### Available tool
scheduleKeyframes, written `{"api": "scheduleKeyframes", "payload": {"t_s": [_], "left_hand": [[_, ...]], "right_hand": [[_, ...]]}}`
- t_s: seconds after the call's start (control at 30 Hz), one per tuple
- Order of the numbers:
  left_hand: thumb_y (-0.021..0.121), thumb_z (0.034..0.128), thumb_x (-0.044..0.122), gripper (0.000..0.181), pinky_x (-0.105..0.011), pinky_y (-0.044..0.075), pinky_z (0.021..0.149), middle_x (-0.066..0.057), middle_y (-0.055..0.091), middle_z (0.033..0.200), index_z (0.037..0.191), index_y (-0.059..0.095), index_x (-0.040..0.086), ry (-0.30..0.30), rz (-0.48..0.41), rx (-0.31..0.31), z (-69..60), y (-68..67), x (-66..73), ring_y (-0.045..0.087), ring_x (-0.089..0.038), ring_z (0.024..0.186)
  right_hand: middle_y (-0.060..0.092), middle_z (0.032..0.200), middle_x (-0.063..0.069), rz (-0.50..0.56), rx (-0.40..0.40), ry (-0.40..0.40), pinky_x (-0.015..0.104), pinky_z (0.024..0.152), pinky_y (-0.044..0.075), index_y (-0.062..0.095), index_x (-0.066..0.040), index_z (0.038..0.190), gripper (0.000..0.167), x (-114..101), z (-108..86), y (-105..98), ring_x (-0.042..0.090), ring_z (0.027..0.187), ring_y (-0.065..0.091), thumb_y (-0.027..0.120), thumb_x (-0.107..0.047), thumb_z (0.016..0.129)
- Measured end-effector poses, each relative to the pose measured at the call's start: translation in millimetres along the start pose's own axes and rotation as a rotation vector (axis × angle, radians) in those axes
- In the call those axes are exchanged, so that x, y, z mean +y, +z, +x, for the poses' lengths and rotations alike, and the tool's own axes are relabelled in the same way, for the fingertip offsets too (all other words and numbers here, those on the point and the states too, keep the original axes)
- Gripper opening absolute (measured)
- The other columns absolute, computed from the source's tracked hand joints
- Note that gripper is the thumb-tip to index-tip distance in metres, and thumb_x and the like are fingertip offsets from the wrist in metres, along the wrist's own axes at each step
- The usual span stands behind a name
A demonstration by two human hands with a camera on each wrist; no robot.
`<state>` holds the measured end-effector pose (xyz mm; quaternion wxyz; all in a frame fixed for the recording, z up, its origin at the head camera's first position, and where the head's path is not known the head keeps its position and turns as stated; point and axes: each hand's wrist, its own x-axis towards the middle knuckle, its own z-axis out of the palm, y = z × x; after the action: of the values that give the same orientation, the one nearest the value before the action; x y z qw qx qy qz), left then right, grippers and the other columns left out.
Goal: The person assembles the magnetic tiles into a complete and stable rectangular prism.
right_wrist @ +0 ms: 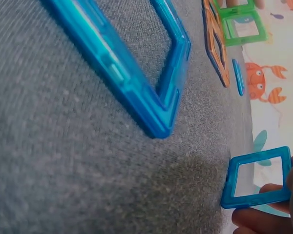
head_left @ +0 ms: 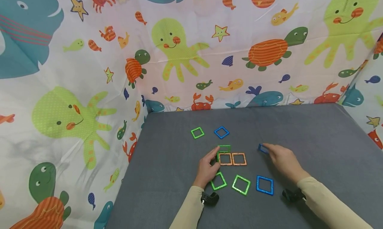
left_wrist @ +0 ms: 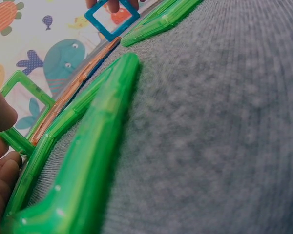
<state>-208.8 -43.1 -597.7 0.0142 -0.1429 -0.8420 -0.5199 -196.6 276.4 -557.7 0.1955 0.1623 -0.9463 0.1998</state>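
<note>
Two orange square magnetic tiles (head_left: 239, 153) lie flat, side by side, in the middle of the grey surface. A green square tile (head_left: 224, 152) stands upright along the back edge of the left one. Another green tile (head_left: 218, 157) is at its left edge, partly hidden behind my left hand (head_left: 207, 168), whose thumb and fingers pinch it. Off to the right, my right hand (head_left: 284, 161) holds a blue square tile (right_wrist: 256, 200) by one side, tilted up, apart from the orange pair.
Nearer me lie two green tiles (head_left: 241, 192) and a blue tile (head_left: 265, 192). Farther back are one green tile (head_left: 197, 137) and one blue tile (head_left: 221, 138). A curtain (head_left: 191, 66) printed with sea animals borders the grey surface (head_left: 167, 189) at the back and sides.
</note>
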Motion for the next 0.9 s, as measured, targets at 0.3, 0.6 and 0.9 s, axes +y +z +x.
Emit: {"api": "scheduleKeyframes", "payload": {"t_s": [0.3,0.6,0.9], "left_hand": [[0.059,0.0914,0.004,0.066,-0.044,0.049,0.111,-0.001,0.052,0.155,0.151,0.05,0.029,0.01,0.005,-0.002,-0.2,-0.8,-0.6,0.055,-0.02,0.139],[0.059,0.0905,0.005,0.066,-0.045,0.049,0.111,0.0,0.053,0.155,0.151,0.05,0.03,0.019,-0.006,0.006,-0.5,-0.4,-3.2,0.056,-0.02,0.139],[0.059,0.0898,0.005,0.065,-0.044,0.049,0.11,0.0,0.054,0.153,0.151,0.052,0.027,0.041,0.002,0.014,-0.8,0.3,-3.3,0.057,-0.021,0.138]], "right_hand": [[0.076,0.1,0.02,0.004,0.02,0.003,0.054,0.074,0.059,0.071,0.0,0.12,0.031,-1,6.0,-1,0.035,0.086,0.074,0.066,0.006,0.09],[0.076,0.098,0.02,0.022,0.094,-0.077,0.053,0.073,0.059,0.073,0.001,0.115,0.031,-14,20.6,3,0.036,0.087,0.074,0.064,0.01,0.088],[0.076,0.097,0.019,0.056,0.104,-0.123,0.05,0.072,0.06,0.073,0.0,0.115,0.03,-26,31.5,17,0.034,0.087,0.074,0.064,0.011,0.088]]}}
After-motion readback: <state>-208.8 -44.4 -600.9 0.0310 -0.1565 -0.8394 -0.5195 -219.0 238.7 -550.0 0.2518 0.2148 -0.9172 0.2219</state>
